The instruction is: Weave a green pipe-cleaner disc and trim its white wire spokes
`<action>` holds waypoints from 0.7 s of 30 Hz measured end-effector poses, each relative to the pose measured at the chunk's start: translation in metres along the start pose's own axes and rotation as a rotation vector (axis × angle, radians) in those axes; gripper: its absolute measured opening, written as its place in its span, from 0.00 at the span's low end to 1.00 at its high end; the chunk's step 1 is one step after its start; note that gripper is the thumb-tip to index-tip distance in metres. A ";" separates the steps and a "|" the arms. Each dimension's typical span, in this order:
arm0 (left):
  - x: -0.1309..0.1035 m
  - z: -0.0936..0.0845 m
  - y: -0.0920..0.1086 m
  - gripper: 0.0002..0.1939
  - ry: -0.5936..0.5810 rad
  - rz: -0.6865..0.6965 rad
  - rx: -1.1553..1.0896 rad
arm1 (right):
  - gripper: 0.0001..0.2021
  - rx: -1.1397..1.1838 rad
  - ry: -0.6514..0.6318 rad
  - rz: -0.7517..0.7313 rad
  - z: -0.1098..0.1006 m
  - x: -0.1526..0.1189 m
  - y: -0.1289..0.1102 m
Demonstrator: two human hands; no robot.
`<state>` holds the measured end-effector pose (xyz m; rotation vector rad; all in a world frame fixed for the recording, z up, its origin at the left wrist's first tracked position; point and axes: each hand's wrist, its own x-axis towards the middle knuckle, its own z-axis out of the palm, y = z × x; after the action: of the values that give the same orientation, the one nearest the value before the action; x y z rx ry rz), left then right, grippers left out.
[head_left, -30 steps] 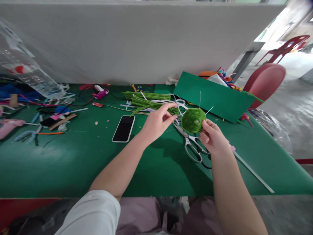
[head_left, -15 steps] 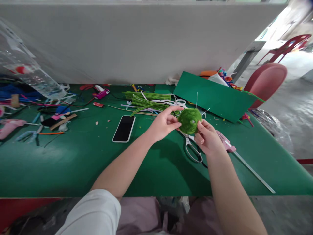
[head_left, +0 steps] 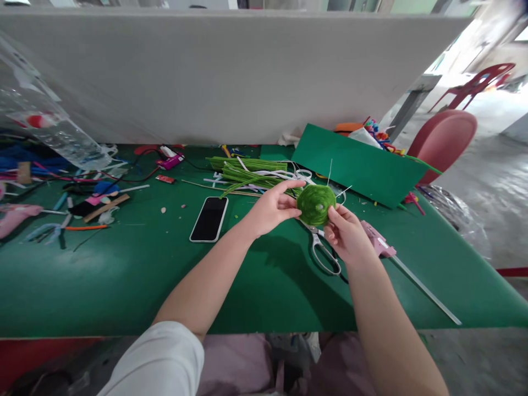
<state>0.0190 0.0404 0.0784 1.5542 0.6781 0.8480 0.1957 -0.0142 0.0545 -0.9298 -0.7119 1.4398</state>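
Note:
A fuzzy green disc of coiled pipe cleaner (head_left: 315, 205) is held up above the table between both hands. My left hand (head_left: 275, 208) grips its left edge with thumb and fingers. At the lower right edge, my right hand (head_left: 347, 230) pinches it. Two thin pale wire ends stick out from its upper right side. Below the disc lie scissors (head_left: 325, 257) with pale handles, their blades partly hidden. A pink glue gun (head_left: 378, 241) with a long glue stick rests beside my right hand, partly covered by it. Green pipe cleaners (head_left: 251, 171) lie in a bundle behind my left hand.
A phone (head_left: 209, 219) lies left of my left forearm. A green board (head_left: 357, 164) leans at the back right, near a red chair (head_left: 447, 140). Craft scraps, another pink glue gun (head_left: 18, 217) and a plastic bottle (head_left: 61, 129) crowd the left side. A grey partition (head_left: 231, 77) stands behind.
The green disc has turned slightly, showing its face rounder, and shifted a little left. Both hands keep hold of it. The camera view has tilted up slightly.

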 end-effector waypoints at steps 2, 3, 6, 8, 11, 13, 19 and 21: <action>0.000 -0.001 -0.001 0.29 0.015 0.010 0.015 | 0.13 -0.018 0.010 0.013 0.003 -0.001 0.001; -0.001 -0.002 -0.001 0.29 0.022 0.010 0.022 | 0.13 -0.026 0.009 0.020 0.005 -0.001 0.002; -0.010 -0.008 -0.002 0.26 0.058 -0.025 0.059 | 0.12 -0.062 -0.023 0.068 0.012 -0.008 0.008; -0.020 -0.015 -0.003 0.24 0.080 -0.077 0.102 | 0.11 -0.086 -0.075 0.140 0.019 -0.017 0.014; -0.039 -0.032 -0.009 0.20 0.081 -0.157 0.158 | 0.14 -0.086 -0.227 0.281 0.030 -0.036 0.026; -0.050 -0.044 -0.015 0.19 0.047 -0.188 0.196 | 0.20 -0.068 -0.299 0.353 0.035 -0.051 0.035; -0.065 -0.061 -0.044 0.16 -0.023 -0.286 0.394 | 0.31 -0.070 -0.232 0.444 0.032 -0.089 0.060; -0.071 -0.058 -0.051 0.16 0.053 -0.271 0.539 | 0.29 -0.116 -0.201 0.421 0.024 -0.098 0.064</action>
<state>-0.0667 0.0236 0.0212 1.8594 1.1974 0.5236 0.1386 -0.1146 0.0239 -1.0786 -0.7843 1.8988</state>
